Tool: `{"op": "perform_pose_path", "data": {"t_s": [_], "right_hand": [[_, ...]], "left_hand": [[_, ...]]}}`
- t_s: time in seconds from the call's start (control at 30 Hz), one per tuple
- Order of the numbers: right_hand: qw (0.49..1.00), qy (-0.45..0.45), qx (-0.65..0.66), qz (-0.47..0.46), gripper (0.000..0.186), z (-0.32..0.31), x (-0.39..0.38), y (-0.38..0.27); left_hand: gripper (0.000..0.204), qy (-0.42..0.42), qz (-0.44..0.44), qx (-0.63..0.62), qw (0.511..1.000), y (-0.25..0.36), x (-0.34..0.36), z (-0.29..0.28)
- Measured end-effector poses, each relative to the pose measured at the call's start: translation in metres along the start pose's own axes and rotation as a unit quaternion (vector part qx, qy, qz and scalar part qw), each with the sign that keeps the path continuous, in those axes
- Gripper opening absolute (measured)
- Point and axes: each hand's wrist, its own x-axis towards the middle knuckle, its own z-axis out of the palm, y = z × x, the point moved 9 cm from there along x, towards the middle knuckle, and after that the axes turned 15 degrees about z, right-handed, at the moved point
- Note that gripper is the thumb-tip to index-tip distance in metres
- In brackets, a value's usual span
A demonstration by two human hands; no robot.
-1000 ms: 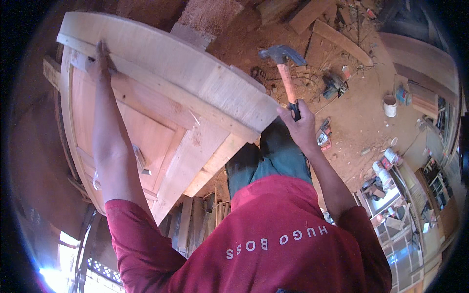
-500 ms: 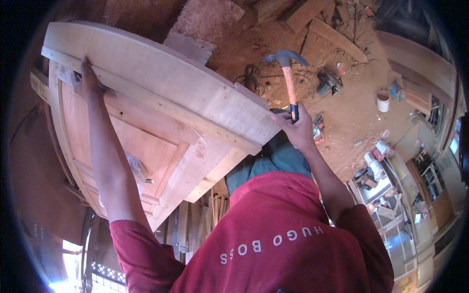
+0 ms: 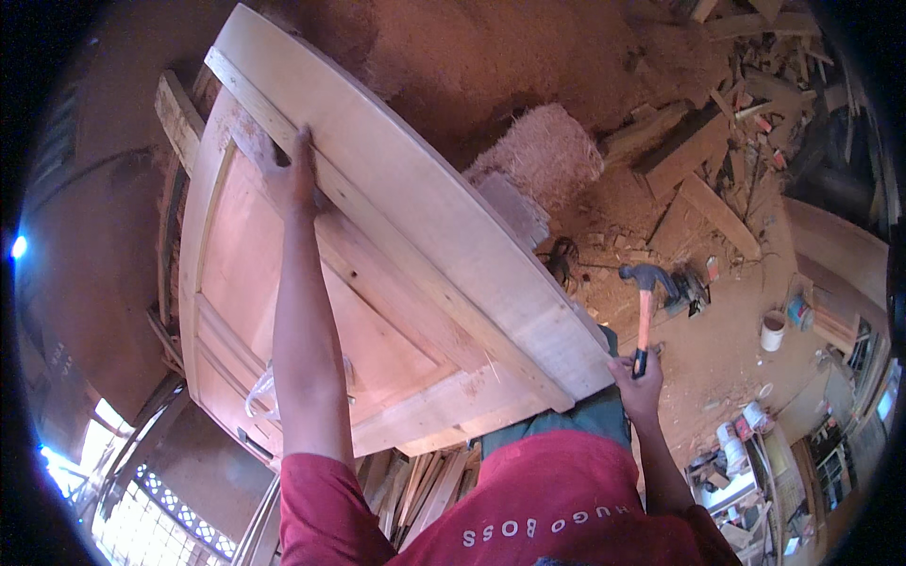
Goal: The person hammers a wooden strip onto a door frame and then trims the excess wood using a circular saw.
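Observation:
A large pale wooden door point(image 3: 444, 226) with recessed panels stretches from the upper left to my lap. Along it runs a long wooden strip point(image 3: 425, 264). My left hand point(image 3: 296, 179) grips the door at this strip, the thumb over the strip and the other fingers bent beside it, partly hidden. My right hand point(image 3: 639, 385) is closed round the dark grip of a claw hammer point(image 3: 645, 316), which stands upright with its dark head at the top. Fingers of this hand lie against the door's near right corner. A crumpled clear plastic bag point(image 3: 264, 391) lies on the door beside my left forearm.
Wood shavings point(image 3: 547, 156) are heaped beyond the door. Offcut boards point(image 3: 719, 215) and a dark power tool point(image 3: 694, 288) lie on the dusty floor. A white bucket point(image 3: 772, 330) stands at the right. Timber lengths point(image 3: 425, 491) stand below the door.
The view has swung, so door, hammer and both hands appear farther right and lower. My left hand stays on the strip, and my right hand still holds the hammer upright by the door's corner.

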Motion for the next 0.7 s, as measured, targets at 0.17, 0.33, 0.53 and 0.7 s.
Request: {"op": "perform_pose_path", "data": {"t_s": [0.17,0.33,0.53,0.7], "right_hand": [[0.998,-0.006,0.048,0.047,0.039,0.002,-0.006,-0.004],[1.0,0.003,-0.005,0.024,0.036,0.0,-0.001,0.009],[0.999,0.002,-0.032,0.011,0.03,0.001,-0.004,-0.005],[0.999,-0.016,-0.03,0.022,0.034,0.0,-0.001,-0.002]], "left_hand": [[0.076,-0.01,-0.016,-0.01,1.0,0.013,0.0,0.004],[0.069,-0.006,0.002,-0.018,1.0,0.013,0.003,0.005],[0.062,0.008,0.04,-0.004,0.999,0.022,0.006,0.003],[0.069,0.002,0.035,0.024,0.999,0.025,0.007,-0.001]]}}
